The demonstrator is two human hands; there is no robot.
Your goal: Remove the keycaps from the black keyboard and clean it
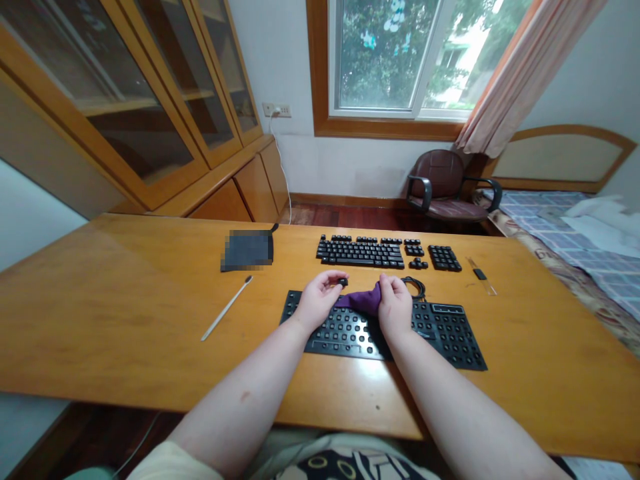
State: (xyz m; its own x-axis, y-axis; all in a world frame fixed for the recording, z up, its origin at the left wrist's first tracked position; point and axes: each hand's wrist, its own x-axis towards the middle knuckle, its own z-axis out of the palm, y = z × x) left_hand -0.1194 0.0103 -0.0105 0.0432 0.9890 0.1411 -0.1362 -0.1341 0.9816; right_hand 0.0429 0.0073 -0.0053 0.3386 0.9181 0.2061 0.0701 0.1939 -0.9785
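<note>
Between thumb and fingers, my left hand (pixel 321 298) pinches a small black keycap (pixel 343 282). My right hand (pixel 395 303) is closed on a purple cloth (pixel 364 301), which trails leftward toward my left hand. Both hands are above a black keyboard base (pixel 345 339) with its keycaps off, lying slightly askew near the desk's front edge. Behind it, loose black keycaps (pixel 361 253) are laid out in keyboard order, with the number pad caps (pixel 445 258) as a separate block on the right. A coiled black cable (pixel 415 288) sits just behind the base, partly hidden by my right hand.
On the left of the wooden desk (pixel 125 313) lie a long pale brush (pixel 227 308) and a dark pouch (pixel 249 249). A keycap puller (pixel 481 274) rests to the right. Past the desk are a chair (pixel 443 183), a bed (pixel 565 213) and glass-door cabinets (pixel 150 87).
</note>
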